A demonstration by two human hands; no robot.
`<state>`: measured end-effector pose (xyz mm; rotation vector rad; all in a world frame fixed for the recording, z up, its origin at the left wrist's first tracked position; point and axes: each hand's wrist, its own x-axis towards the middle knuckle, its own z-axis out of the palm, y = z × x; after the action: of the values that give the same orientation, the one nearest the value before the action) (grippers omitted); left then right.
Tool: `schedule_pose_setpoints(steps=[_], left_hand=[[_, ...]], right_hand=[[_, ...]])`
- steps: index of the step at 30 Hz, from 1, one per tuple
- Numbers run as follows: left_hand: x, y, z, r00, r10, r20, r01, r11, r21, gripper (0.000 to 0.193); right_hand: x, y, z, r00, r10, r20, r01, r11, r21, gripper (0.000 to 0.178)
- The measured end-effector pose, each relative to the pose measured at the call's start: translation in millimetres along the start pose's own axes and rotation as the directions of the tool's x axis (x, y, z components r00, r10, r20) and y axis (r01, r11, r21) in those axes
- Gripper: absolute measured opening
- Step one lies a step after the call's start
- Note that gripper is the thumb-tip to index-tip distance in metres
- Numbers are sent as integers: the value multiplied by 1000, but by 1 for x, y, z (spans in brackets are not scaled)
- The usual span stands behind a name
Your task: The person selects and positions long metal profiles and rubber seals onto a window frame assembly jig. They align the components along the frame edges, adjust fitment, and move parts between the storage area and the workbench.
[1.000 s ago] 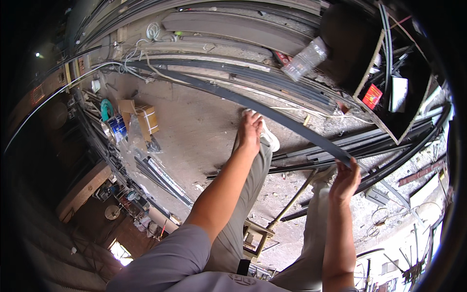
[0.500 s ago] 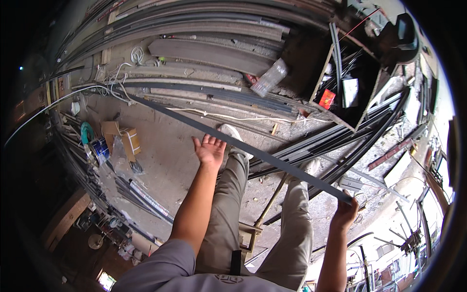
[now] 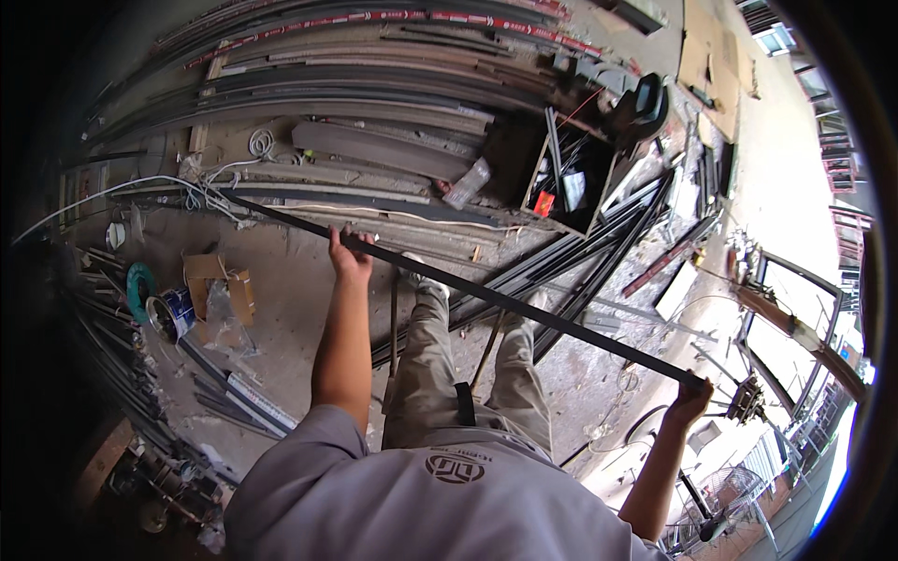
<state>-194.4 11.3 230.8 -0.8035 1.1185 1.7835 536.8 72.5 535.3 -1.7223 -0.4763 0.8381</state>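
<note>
A long, straight dark-grey metal bar (image 3: 524, 307) slants across in front of my legs, from the far left down to the near right. Around its far part, my left hand (image 3: 352, 252) is closed with the fingers curled over the edge. My right hand (image 3: 690, 400) grips the near right end, its fingers wrapped round the tip. The bar's far end runs in among the white cables (image 3: 195, 192) at the left, where I cannot tell what it rests on.
Beyond the bar lie long stacked profiles (image 3: 393, 103) and an open bin (image 3: 599, 201) of dark offcuts. Loose dark bars (image 3: 599, 271) cover the floor on the right. A cardboard box (image 3: 241, 294) and a green ring (image 3: 140, 290) are on the left; a fan (image 3: 730, 491) stands near right.
My left hand has gone from open, palm up beside the bar, to closed on it farther left. The bar's right end and my right hand have shifted right. The view has tilted up.
</note>
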Motion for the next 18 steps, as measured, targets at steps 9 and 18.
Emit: schedule_pose_setpoints(steps=[9,18], left_hand=[[-6,42,14,977,-56,-204,103,969,226,46],[-141,-74,43,967,-226,119,214,971,110,47]], right_hand=[[10,-173,-122,790,-319,-523,330,941,-76,39],[-28,-199,-96,743,-603,-289,635,773,19,40]])
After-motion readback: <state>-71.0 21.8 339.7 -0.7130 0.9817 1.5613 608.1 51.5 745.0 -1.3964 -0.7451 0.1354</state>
